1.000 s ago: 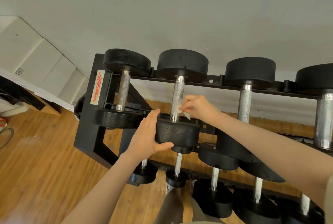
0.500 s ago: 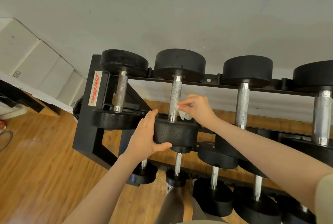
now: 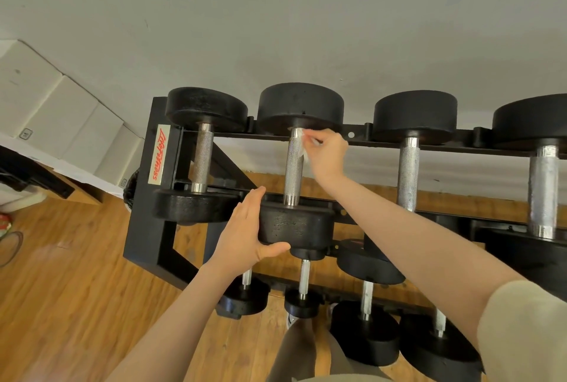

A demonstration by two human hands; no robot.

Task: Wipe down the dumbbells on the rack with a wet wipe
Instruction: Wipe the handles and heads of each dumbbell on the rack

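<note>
While the left hand [image 3: 245,234] braces the dumbbell [image 3: 294,166] at frame centre, thumb under its near head, fingers straight, the right hand [image 3: 326,154] pinches the wet wipe [image 3: 304,148] against the handle's far end; the handle runs toward the frame's bottom, so the next stroke likely follows it.

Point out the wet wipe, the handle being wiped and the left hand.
wet wipe [image 3: 307,141], head view, white fold beside the handle.
dumbbell handle [image 3: 293,171], head view, middle of the knurled bar.
left hand [image 3: 242,236], head view, back of the hand.
</note>
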